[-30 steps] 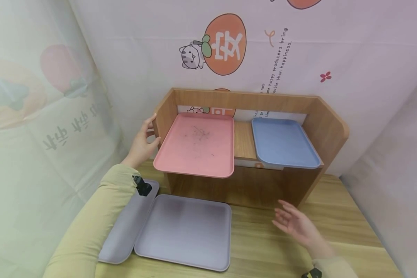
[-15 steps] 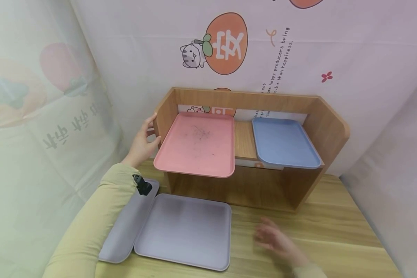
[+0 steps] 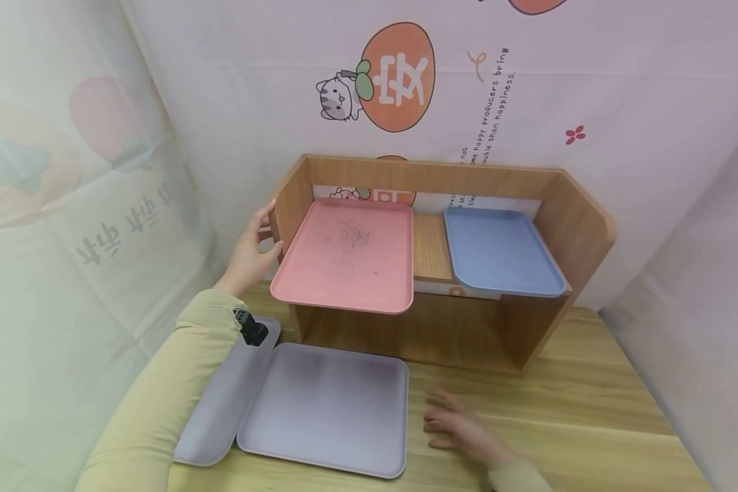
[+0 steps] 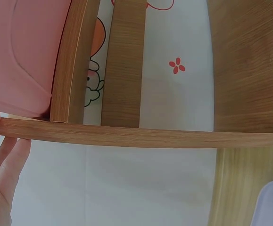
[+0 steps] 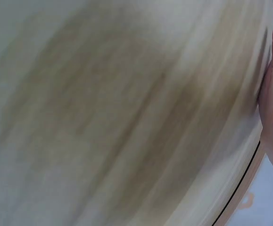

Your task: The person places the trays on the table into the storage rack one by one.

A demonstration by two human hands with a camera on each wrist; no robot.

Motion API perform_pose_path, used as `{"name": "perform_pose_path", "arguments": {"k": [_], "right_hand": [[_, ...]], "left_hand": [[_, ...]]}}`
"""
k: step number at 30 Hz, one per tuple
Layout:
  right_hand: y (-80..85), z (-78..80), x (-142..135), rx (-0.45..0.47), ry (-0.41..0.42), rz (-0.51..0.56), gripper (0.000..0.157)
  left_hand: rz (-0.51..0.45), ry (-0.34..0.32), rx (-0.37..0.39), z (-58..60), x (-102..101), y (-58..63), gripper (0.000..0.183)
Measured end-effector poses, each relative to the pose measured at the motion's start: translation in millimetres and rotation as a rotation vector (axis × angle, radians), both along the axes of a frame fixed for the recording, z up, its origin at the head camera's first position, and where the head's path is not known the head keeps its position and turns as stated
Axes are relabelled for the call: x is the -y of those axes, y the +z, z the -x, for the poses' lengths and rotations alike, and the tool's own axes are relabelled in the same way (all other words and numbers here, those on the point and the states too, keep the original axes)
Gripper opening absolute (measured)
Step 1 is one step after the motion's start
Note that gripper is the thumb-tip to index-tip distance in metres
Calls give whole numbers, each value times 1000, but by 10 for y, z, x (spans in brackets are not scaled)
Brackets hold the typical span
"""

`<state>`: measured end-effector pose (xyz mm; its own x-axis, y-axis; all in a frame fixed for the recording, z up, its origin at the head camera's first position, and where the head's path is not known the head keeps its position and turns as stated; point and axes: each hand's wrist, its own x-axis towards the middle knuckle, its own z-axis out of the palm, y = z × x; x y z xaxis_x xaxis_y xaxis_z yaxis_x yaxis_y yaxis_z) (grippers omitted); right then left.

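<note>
My left hand grips the left side panel of a wooden desktop shelf; in the left wrist view the thumb and fingers lie on opposite faces of the panel's edge. Beside that hand, a pink tray with dark marks lies on the upper board, its front jutting past the edge. Low over the table, my right hand holds nothing, its fingers loosely spread and slightly blurred. It is just right of a square lavender tray.
A blue tray sits at the right of the upper board. Left of the square tray lies a long lavender tray, partly hidden by my left sleeve. Printed cloth hangs around the wood-grain table.
My right hand has moved left and toward me across the table, from in front of the shelf's right end to near the square lavender tray. The left hand keeps its grip.
</note>
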<state>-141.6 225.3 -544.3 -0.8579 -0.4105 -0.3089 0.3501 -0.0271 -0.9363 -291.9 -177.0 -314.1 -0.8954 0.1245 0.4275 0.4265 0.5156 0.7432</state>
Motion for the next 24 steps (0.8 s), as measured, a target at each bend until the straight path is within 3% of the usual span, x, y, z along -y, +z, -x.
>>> {"name": "perform_pose_path", "arguments": {"k": [6,17,24], "right_hand": [[-16,25,146,-49,-5,-97,63],[-22,50,327,-73,-5,-158,61],[2,52,461,-161,-7,-262,60]], "left_hand": [[-8,3,19,29,17,-18,77],[-4,2,19,15,1,-9,76],[-8,-4,22,1,-3,0,76]]}}
